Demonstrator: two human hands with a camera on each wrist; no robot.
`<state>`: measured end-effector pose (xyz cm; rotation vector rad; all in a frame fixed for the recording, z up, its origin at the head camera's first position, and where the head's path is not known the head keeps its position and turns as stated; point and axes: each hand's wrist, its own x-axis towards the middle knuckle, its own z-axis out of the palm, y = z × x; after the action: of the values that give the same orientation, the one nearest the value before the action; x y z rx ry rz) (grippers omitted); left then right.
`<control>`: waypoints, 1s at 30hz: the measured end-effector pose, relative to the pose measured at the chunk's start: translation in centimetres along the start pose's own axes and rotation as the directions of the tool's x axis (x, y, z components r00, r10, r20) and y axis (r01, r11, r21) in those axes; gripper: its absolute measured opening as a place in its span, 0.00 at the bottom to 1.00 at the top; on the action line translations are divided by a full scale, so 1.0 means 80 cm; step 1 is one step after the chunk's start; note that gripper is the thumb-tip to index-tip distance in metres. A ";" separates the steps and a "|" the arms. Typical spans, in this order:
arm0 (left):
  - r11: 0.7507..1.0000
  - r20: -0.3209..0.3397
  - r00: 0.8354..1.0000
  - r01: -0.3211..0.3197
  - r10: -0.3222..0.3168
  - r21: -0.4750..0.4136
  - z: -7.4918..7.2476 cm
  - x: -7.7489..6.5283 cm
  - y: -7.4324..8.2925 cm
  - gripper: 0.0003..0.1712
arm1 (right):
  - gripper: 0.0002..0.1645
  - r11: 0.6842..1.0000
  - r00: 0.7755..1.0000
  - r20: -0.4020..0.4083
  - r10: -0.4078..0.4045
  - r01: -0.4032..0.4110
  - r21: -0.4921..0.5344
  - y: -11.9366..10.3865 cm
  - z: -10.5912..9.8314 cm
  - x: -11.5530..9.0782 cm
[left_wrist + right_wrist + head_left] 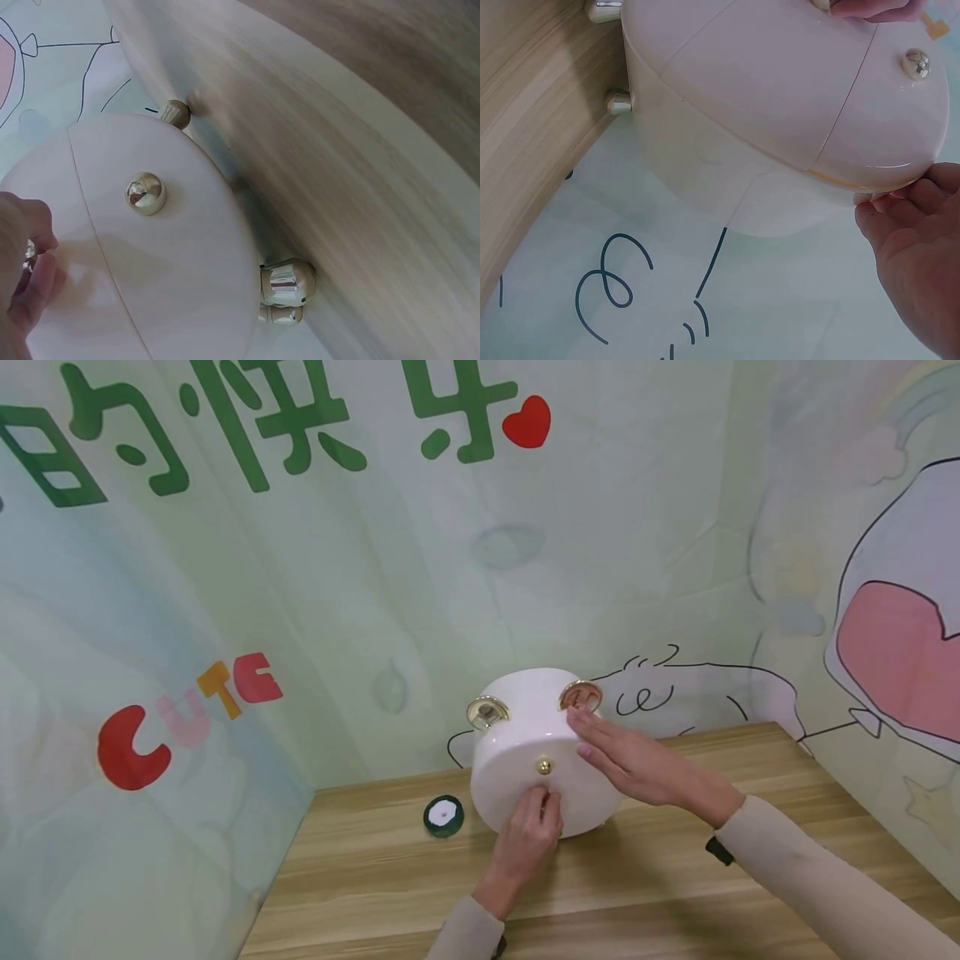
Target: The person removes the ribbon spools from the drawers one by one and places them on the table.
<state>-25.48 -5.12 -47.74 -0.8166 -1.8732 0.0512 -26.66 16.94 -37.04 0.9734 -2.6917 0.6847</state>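
A round white drawer box (517, 693) with a glossy front stands on small gold feet (289, 285). Two gold ear-shaped discs (487, 713) stick out of its top. Seams cross the front, which carries gold knobs (543, 766). My left hand (525, 839) pinches a knob in the middle of the front; the fingers mostly hide it, with a glint showing in the left wrist view. Another knob (146, 193) is uncovered there. My right hand (633, 764) rests with extended fingers against the box's upper right edge, just below the right ear.
On the wooden table (360, 893), left of the box, lies a dark green ribbon spool (443, 816) with a white centre. A printed fabric backdrop (420, 593) rises behind and beside the table, close to the back of the box.
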 end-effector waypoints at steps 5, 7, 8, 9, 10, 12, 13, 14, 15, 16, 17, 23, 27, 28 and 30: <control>1.000 0.000 1.000 0.001 -0.001 0.008 0.000 0.001 0.000 0.18 | 0.35 1.000 1.000 -0.006 -0.010 0.010 -0.007 0.000 0.000 0.001; 1.000 0.009 1.000 -0.003 0.003 0.005 0.000 0.001 0.001 0.19 | 0.35 1.000 1.000 0.000 -0.001 0.001 -0.003 0.001 0.000 0.001; 1.000 0.010 1.000 -0.006 0.006 0.006 -0.001 0.000 0.002 0.19 | 0.35 1.000 1.000 0.004 0.001 -0.001 -0.001 0.001 0.000 0.000; 1.000 0.014 1.000 -0.009 0.008 0.007 -0.001 -0.001 0.003 0.19 | 0.35 1.000 1.000 0.010 0.006 -0.006 0.002 0.001 0.000 0.000; 1.000 0.027 1.000 -0.006 0.006 0.003 -0.003 -0.001 0.004 0.19 | 0.36 1.000 1.000 0.014 0.007 -0.007 0.005 0.001 0.000 0.000; 1.000 0.054 0.999 0.003 -0.003 -0.002 -0.006 -0.003 0.006 0.20 | 0.36 1.000 1.000 0.017 0.009 -0.010 0.003 0.001 0.000 -0.001; 1.000 0.071 0.997 0.010 -0.010 -0.004 -0.008 -0.003 0.007 0.20 | 0.36 1.000 1.000 0.017 0.008 -0.008 0.002 0.001 0.000 -0.001; 1.000 0.087 0.996 0.017 -0.017 -0.006 -0.011 -0.003 0.008 0.17 | 0.36 1.000 1.000 0.019 0.008 -0.008 -0.001 0.001 0.000 -0.001; 1.000 0.101 0.995 0.024 -0.023 -0.010 -0.013 -0.003 0.009 0.15 | 0.36 1.000 1.000 0.020 0.007 -0.007 -0.003 0.001 -0.001 0.000; 0.999 0.112 0.993 0.030 -0.028 -0.015 -0.016 -0.003 0.010 0.12 | 0.36 1.000 1.000 0.020 0.005 -0.005 -0.006 0.000 -0.001 0.000; 0.999 0.111 0.993 0.030 -0.028 -0.017 -0.018 -0.004 0.010 0.10 | 0.36 1.000 1.000 0.021 0.004 -0.004 -0.009 -0.001 -0.001 0.001; 1.000 0.100 0.995 0.005 -0.003 -0.017 -0.029 -0.006 0.012 0.15 | 0.36 1.000 1.000 0.013 -0.007 0.007 -0.010 -0.003 -0.001 0.001; 1.000 0.073 0.997 -0.024 0.025 -0.010 -0.034 -0.008 0.014 0.22 | 0.36 1.000 1.000 0.006 0.001 -0.001 -0.006 -0.004 -0.001 0.000; 0.999 0.055 0.998 -0.036 0.036 -0.004 -0.034 -0.009 0.014 0.21 | 0.36 1.000 1.000 0.009 0.008 -0.008 -0.004 -0.004 -0.001 0.000; 0.998 0.014 0.998 -0.058 0.057 0.005 -0.035 -0.011 0.015 0.19 | 0.36 1.000 1.000 0.017 0.022 -0.022 0.000 -0.005 -0.001 -0.001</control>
<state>-22.34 -5.61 -47.59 -0.8681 -1.8617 0.0985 -26.38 16.77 -36.83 0.9554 -2.7215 0.6844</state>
